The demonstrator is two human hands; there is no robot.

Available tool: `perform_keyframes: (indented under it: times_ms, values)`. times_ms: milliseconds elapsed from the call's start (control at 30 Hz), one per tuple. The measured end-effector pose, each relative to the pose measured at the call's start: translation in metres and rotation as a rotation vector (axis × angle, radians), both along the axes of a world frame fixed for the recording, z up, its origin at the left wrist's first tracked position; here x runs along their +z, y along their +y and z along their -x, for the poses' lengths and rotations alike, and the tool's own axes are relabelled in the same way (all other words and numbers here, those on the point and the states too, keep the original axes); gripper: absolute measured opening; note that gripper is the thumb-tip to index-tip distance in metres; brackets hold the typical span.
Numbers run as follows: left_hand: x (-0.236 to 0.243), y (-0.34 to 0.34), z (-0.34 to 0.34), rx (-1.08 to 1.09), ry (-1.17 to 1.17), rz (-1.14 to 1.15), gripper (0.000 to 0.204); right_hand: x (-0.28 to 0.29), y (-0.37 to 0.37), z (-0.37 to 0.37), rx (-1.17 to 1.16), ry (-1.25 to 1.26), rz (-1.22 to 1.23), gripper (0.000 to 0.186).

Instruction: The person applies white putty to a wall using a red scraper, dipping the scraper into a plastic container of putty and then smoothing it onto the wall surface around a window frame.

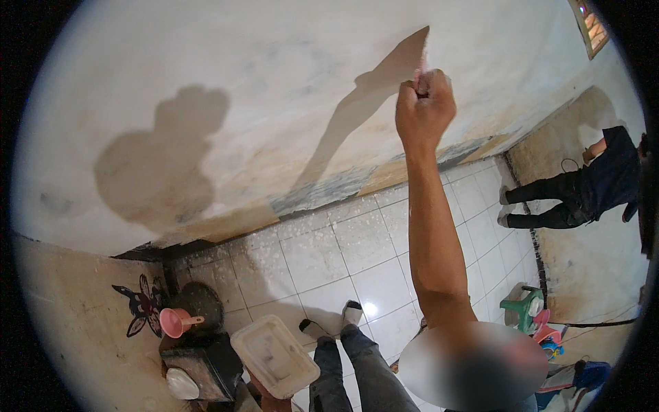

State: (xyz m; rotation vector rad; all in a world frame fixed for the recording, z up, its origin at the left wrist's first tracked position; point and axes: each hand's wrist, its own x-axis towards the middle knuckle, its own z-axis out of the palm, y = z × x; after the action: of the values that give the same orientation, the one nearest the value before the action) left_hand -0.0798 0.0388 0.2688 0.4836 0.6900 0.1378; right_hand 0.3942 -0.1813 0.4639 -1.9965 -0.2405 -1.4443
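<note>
The flat-bladed tool point(426, 56) is far above and to the right of the white tub point(248, 336), against the pale wall point(274, 89). It shows almost edge-on, so its blade's full outline is hard to read; the edge meets its shadow and looks to be touching the wall. The right hand point(427, 113) has its fingers curled tight around the handle, which the fist mostly hides. A blurred oval, well right of the tub, covers the upper end of that arm.

The left hand point(270, 399) is at the tub's lower edge; its fingers are hidden, so I cannot tell whether they grip. Pale smears lie inside the tub.

Just left of the tub is a dark box point(213, 364), with a white object of unclear kind on it; up-left is a pink dipper point(174, 323). Far right of the tub are a green stool point(516, 307), partly covered by clutter, and, higher, another person point(604, 178), whose head is cut off by the dark rim.
</note>
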Motion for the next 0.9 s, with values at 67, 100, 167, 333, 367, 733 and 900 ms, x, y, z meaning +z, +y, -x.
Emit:
perform_keyframes:
  times_ms: [67,100,167,333,367,733,900]
  values:
    - [-0.011,0.003,0.009,0.011,-0.009,-0.072,0.072,-0.024,0.013,-0.006,-0.017,0.074,0.098,0.015]
    - [-0.011,0.003,0.011,0.009,-0.011,-0.07,0.072,-0.053,0.029,-0.004,-0.004,0.183,0.124,0.026]
    - [-0.016,0.001,0.009,-0.015,-0.02,-0.069,0.072,-0.115,0.059,0.01,0.186,0.171,0.203,0.022]
    - [-0.026,0.015,0.02,-0.013,-0.001,-0.117,0.072,-0.156,0.099,0.093,0.536,0.48,0.148,0.023]
    - [-0.027,0.016,0.023,-0.014,0.003,-0.12,0.072,-0.156,0.096,0.098,0.518,0.471,0.037,0.021]
    - [-0.04,0.02,0.033,-0.015,-0.065,-0.03,0.071,-0.082,0.079,0.018,0.03,0.263,-0.341,0.019]
    - [-0.051,0.027,0.036,-0.005,-0.106,0.034,0.071,-0.099,0.127,0.075,0.434,0.347,-0.127,0.011]
